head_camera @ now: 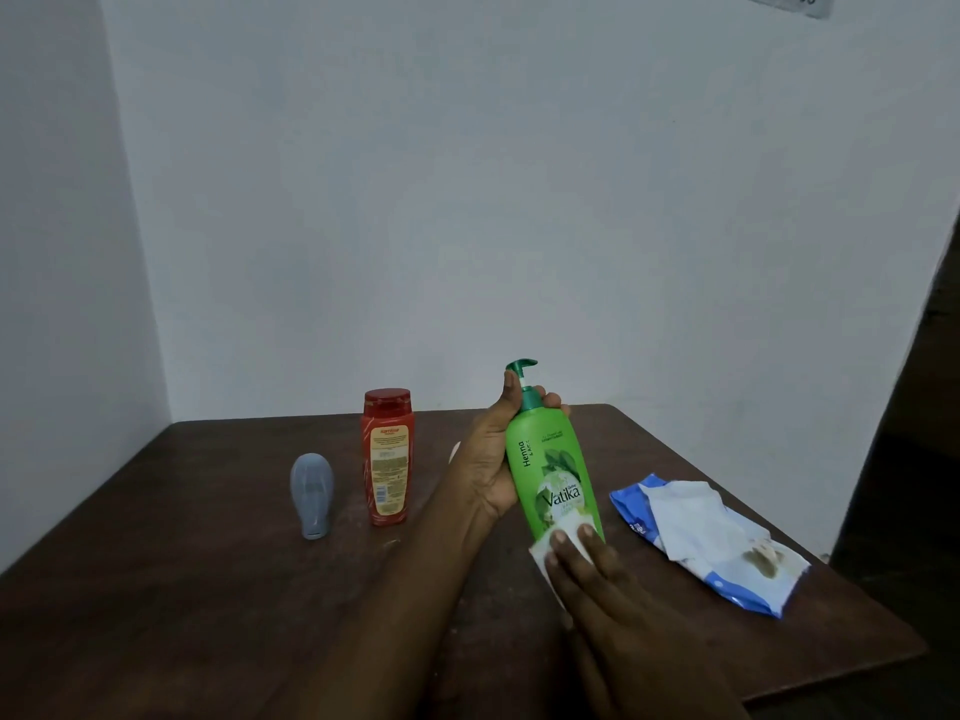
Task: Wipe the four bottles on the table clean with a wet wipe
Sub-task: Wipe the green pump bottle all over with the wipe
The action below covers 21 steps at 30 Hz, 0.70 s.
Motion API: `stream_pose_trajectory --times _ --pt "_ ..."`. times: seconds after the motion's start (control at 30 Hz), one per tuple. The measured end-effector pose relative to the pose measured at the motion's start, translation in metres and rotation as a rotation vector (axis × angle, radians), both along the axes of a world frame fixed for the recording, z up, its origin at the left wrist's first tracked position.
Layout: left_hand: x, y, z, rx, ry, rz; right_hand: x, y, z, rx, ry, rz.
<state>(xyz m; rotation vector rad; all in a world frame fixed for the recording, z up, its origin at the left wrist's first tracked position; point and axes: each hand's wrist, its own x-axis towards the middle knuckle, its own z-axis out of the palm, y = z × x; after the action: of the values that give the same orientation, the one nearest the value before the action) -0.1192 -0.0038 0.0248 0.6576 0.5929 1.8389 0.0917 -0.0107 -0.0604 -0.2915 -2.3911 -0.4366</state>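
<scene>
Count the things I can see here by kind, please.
Bottles: 3 (green bottle, red bottle, grey bottle)
Wet wipe: 1
Wipe pack: 1
Total: 5; a white sliver behind the left hand is too hidden to name.

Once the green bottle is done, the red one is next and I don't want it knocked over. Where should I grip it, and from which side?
Probably the upper body of the red bottle, just under its cap, coming from the near side. It stands upright with its broad label face toward you, and the grey bottle stands close on its left.
</scene>
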Motion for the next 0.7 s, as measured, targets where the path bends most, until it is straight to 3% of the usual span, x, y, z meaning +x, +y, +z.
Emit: stream_pose_trajectory --times 0.1,0.13,0.17,0.2,0.27,0.33,0.4,0.47,0.53,0.6,0.7 --pt "-0.002 0.000 -0.001 0.007 0.043 0.012 0.012 0.015 -0.024 -0.196 -0.100 -0.078" --pt "-0.003 0.001 -0.001 0.023 0.054 0.005 0.018 0.027 -0.038 -0.321 -0.114 -0.113" --pt "-0.004 0.002 -0.002 0.040 0.060 -0.006 0.031 0.033 -0.040 -0.579 -0.130 -0.112" --pt "-0.005 0.003 -0.003 0.056 0.062 -0.018 0.038 0.037 -0.035 -0.863 -0.032 -0.083" --pt "-0.006 0.003 -0.003 0.082 0.064 -0.026 0.042 0.020 -0.012 -1.249 0.386 -0.111" --pt "-0.005 0.002 -0.001 0.097 0.059 -0.029 0.037 0.013 0.022 -1.526 0.742 -0.148" --pt "-0.004 0.001 -0.001 0.106 0.063 -0.025 0.038 0.006 0.042 -1.776 0.950 -0.103" --pt "-0.004 0.001 0.000 0.108 0.080 -0.008 0.027 -0.005 0.050 -1.858 1.135 0.020" --pt "-0.005 0.001 0.001 0.104 0.112 0.011 0.011 -0.011 0.048 -1.757 1.314 0.133" --pt "-0.004 0.002 0.000 0.100 0.139 0.021 -0.001 -0.022 0.044 -1.570 1.238 0.150" --pt "-0.002 0.000 0.001 0.096 0.157 0.039 -0.027 -0.026 0.032 -1.452 1.062 0.130"
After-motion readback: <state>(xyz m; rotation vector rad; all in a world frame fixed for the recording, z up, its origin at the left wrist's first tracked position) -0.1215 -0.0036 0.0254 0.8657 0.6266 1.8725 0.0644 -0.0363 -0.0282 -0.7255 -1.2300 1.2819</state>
